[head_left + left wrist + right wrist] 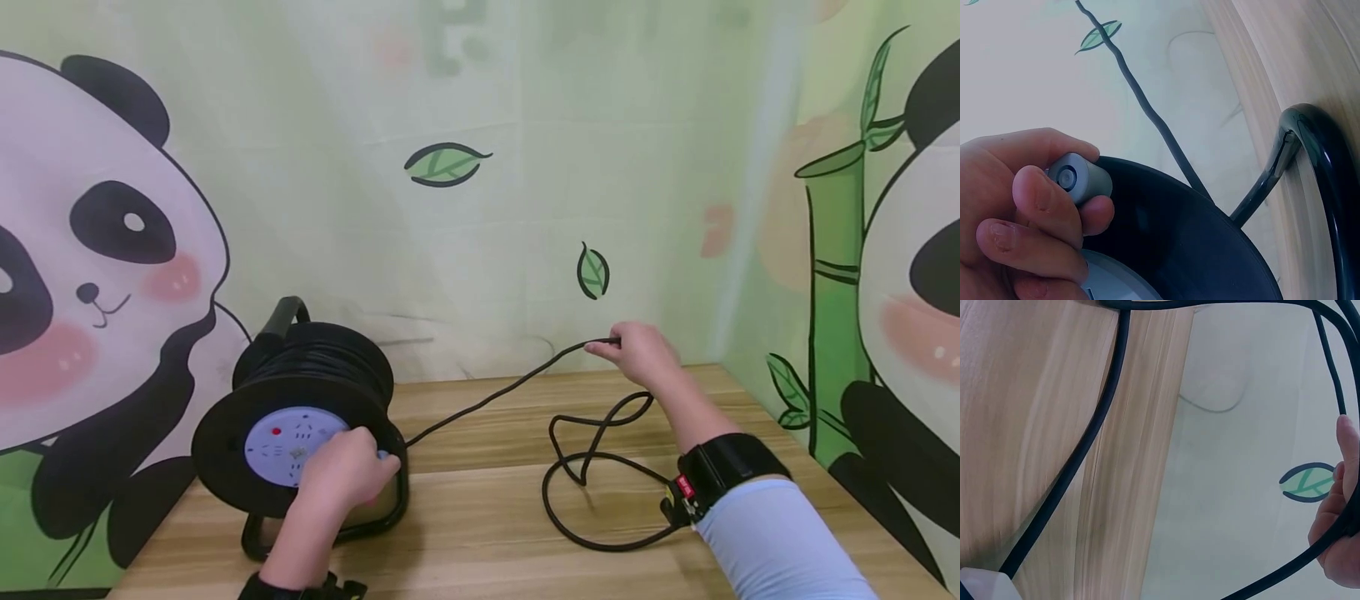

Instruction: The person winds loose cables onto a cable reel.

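Observation:
A black cable reel (217, 450) with a pale blue socket face (277, 450) stands upright on its tube frame at the left of the table. In the left wrist view, my left hand (341, 471) grips the reel's grey crank knob (1094, 178) between curled fingers and thumb. From the reel a black cable (498, 400) runs up to the right, where my right hand (637, 354) pinches it above the table. More cable (577, 458) lies in loose loops below that hand. In the right wrist view, cable crosses in front of the right hand (1335, 550) and partly hides it.
The wooden table (480, 517) ends at a printed backdrop (510, 275) with pandas and leaves. Above the reel rises its black carry handle (283, 317). A pale block (988, 584), its kind unclear, shows at the lower left corner of the right wrist view beside the cable.

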{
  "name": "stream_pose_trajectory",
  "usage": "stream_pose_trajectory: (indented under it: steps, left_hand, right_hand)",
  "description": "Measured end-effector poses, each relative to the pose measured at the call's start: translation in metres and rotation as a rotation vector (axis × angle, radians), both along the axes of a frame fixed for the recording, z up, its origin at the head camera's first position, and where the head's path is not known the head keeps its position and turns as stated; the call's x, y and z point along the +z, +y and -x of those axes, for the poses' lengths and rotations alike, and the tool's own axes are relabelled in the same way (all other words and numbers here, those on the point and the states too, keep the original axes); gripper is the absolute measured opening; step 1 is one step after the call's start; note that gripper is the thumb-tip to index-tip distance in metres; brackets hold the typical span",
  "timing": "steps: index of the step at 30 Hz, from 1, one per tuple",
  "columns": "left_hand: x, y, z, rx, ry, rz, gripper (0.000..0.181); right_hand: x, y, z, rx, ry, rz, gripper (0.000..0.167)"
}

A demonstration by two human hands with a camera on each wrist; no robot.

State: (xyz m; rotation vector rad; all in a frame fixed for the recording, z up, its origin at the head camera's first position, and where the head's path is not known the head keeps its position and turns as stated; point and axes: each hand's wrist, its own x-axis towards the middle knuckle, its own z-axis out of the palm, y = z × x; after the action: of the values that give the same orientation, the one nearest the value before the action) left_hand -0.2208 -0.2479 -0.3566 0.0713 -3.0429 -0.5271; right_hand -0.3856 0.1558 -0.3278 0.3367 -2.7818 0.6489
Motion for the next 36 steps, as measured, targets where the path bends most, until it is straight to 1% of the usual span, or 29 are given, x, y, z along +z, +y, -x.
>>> stream_pose_trajectory:
  steps: [7, 13, 15, 19, 22, 27, 32, 36]
  left_hand:
    - [-0.002, -0.001, 0.000, -0.001, 0.002, 0.007, 0.039]
    - [-0.002, -0.002, 0.000, -0.015, 0.001, 0.010, 0.039]
    - [-0.002, -0.004, 0.000, -0.022, -0.019, 0.010, 0.039]
    - [-0.003, -0.010, -0.001, -0.036, -0.086, 0.009, 0.038]
    - [-0.005, -0.013, 0.000, -0.056, -0.122, 0.010, 0.038]
    - [-0.006, -0.017, -0.001, -0.076, -0.164, -0.006, 0.044]
    - [-0.009, -0.021, -0.002, -0.090, -0.218, -0.052, 0.039]
    - [-0.011, -0.025, -0.002, -0.111, -0.242, -0.051, 0.039]
  right_hand:
    - [-0.003, 0.000, 0.000, 0.012, -0.001, 0.006, 0.052]
    - [-0.004, -0.001, -0.001, 0.028, 0.009, 0.000, 0.053]
    - [-0.004, -0.004, -0.002, 0.036, 0.009, -0.002, 0.053]
    - [-0.005, -0.011, -0.004, 0.058, -0.004, -0.006, 0.053]
    - [-0.007, -0.016, -0.004, 0.069, -0.005, -0.006, 0.052]
    - [-0.011, -0.023, -0.004, 0.067, 0.024, -0.006, 0.052]
    - [-0.014, -0.032, -0.004, 0.057, 0.038, -0.013, 0.052]
    - [-0.015, -0.040, -0.004, 0.058, 0.033, -0.014, 0.052]
